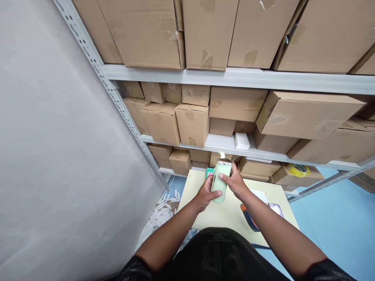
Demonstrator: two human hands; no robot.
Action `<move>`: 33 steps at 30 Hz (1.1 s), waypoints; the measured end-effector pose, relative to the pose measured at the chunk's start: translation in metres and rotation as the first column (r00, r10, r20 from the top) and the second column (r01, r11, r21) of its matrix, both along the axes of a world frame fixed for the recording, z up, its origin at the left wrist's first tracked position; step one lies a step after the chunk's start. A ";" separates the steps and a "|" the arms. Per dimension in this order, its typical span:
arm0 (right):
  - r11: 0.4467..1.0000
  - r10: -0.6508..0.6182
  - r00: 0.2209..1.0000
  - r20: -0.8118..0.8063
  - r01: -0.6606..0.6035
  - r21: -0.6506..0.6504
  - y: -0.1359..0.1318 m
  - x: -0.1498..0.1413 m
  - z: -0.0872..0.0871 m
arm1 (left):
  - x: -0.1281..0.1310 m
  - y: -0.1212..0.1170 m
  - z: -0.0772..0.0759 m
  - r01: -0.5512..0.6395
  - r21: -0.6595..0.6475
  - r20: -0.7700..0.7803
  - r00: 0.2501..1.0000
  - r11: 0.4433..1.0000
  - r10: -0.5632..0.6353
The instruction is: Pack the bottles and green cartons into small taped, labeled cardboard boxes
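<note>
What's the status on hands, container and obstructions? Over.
Left hand and right hand both gripping green container. Container top end up, slightly tilted. Dark item with orange edge on table, not between the hands.

- Pale yellow bench (231,214): a phone (276,210) near the right edge, a white sheet (260,194) beside it, an orange-and-dark item (249,217) nearer the front; a small green item (209,171) seems to sit at the far edge, though mostly hidden.
- Upper shelf (164,75): large cartons (208,35).
- Middle shelf (218,141): smaller cartons (191,125), small white box (241,141).
- Blue floor (348,210): white scraps (156,216) heaped left.
</note>
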State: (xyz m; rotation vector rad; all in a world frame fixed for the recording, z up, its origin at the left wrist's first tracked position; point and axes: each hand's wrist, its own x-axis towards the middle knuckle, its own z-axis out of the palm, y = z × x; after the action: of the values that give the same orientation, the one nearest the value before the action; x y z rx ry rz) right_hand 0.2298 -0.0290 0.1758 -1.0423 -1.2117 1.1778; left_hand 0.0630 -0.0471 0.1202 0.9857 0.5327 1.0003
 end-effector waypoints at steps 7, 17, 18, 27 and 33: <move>0.987 -0.014 0.999 -0.030 0.009 -0.163 0.003 -0.004 0.000 | -0.001 -0.008 -0.003 0.061 -0.111 -0.016 0.998 0.992 -0.063; 0.958 -0.212 0.966 0.149 0.235 -0.165 0.017 -0.018 -0.030 | -0.029 -0.004 -0.017 0.012 -0.089 -0.079 0.997 0.996 -0.019; 0.960 -0.201 0.966 0.161 0.227 -0.165 0.018 -0.020 -0.029 | -0.034 -0.002 -0.020 0.020 -0.073 -0.098 0.995 0.997 -0.028; 0.964 -0.087 0.976 0.199 0.133 -0.231 0.003 -0.037 -0.032 | -0.056 0.007 -0.061 0.128 0.080 -0.350 0.932 0.989 -0.092; 0.952 -0.106 0.976 0.190 0.155 -0.266 -0.002 -0.009 -0.061 | -0.044 0.024 -0.089 0.297 0.058 -0.354 0.899 0.953 -0.258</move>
State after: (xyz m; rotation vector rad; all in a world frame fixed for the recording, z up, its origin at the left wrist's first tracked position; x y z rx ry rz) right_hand 0.2206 -0.0315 0.1148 -1.4414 -1.1089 1.1949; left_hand 0.0188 -0.0231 0.0308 1.3093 0.6072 0.6066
